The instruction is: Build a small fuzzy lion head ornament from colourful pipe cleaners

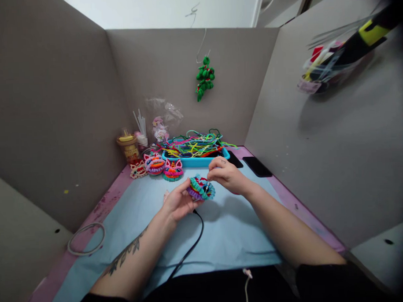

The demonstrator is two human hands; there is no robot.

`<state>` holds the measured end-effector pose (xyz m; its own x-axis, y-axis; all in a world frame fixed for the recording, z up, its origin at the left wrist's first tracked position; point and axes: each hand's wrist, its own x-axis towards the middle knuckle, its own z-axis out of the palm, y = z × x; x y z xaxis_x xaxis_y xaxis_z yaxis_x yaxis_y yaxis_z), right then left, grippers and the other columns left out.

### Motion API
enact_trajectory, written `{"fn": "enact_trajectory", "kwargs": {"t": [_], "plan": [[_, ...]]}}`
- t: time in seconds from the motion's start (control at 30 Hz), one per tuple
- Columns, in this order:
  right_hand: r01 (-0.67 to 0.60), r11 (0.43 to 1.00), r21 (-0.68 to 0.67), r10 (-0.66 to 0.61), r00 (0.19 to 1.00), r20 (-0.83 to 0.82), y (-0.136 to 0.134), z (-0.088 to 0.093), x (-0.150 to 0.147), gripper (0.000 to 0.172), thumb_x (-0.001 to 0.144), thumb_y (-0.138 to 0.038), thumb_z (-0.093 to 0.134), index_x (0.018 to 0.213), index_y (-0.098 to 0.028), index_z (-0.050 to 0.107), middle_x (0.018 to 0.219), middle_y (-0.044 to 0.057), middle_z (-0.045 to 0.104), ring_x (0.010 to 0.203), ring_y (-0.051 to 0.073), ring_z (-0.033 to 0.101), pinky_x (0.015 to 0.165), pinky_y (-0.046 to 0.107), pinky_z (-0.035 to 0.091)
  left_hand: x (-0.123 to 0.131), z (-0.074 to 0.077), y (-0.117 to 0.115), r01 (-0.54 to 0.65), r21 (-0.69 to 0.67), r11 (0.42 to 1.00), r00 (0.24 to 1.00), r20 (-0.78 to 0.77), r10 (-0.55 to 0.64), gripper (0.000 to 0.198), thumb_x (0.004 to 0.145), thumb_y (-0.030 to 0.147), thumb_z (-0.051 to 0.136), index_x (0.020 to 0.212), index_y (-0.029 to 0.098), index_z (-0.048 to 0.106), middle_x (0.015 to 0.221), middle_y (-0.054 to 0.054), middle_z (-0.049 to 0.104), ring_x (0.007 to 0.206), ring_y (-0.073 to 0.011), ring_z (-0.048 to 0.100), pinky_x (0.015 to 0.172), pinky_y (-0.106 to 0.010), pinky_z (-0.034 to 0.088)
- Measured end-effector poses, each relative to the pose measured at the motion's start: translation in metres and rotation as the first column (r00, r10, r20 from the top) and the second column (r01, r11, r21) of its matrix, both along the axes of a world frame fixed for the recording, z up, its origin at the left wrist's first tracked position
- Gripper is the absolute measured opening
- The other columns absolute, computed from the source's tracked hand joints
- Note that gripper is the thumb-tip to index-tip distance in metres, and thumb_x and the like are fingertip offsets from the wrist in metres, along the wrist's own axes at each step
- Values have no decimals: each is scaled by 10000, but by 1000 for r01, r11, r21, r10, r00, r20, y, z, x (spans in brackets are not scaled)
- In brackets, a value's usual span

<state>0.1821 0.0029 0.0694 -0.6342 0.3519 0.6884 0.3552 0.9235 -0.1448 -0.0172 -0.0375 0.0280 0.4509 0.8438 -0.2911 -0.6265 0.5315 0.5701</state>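
Observation:
My left hand [181, 202] is closed around the lower left of a small fuzzy craft piece [196, 189] in turquoise, purple, red and yellow, which looks made of pipe cleaners. It is held above the light blue cloth. At its upper right, my right hand [224, 173] pinches with thumb and fingertips close to the piece; what sits in the pinch is too small to name. Behind the hands stand similar finished-looking animal heads: a pink one with ears [173, 170], a pink and purple one [155, 164], and a cream and red one [138, 169].
A blue tray [195, 162] of loose coloured pipe cleaners stands at the back, with dark flat slabs [257, 166] to its right. A lidded cup [128, 147] is at back left. A black cable [194, 241] crosses the cloth [237, 238]. Grey panels enclose three sides.

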Motion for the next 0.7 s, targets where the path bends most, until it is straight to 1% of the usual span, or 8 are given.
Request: {"fn": "enact_trajectory", "kwargs": {"t": [0.27, 0.4, 0.7], "plan": [[-1, 1000, -3, 1, 999, 37, 0, 1, -1, 182, 884, -214, 496, 769, -214, 638, 815, 47, 539, 809, 166, 471, 752, 331, 417, 0, -1, 1, 23, 8, 1000, 1000, 16, -23, 277, 851, 307, 519, 1014, 101, 607, 894, -104, 699, 801, -206, 662, 759, -343, 514], [-1, 1000, 5, 1, 999, 38, 1, 0, 0, 172, 880, -210, 505, 770, -208, 638, 818, 48, 538, 808, 165, 468, 747, 328, 413, -1, -2, 1, 27, 19, 999, 1000, 12, -27, 287, 847, 311, 525, 1033, 107, 603, 890, -102, 699, 803, -200, 660, 781, -344, 504], [-7, 1000, 23, 6, 999, 38, 3, 1, 3, 155, 866, -181, 520, 771, -203, 640, 809, 48, 524, 796, 164, 462, 727, 317, 414, -2, -2, 1, 34, 28, 999, 999, 24, -34, 284, 848, 311, 524, 1010, 100, 622, 910, -106, 699, 814, -203, 653, 786, -346, 496]]}}
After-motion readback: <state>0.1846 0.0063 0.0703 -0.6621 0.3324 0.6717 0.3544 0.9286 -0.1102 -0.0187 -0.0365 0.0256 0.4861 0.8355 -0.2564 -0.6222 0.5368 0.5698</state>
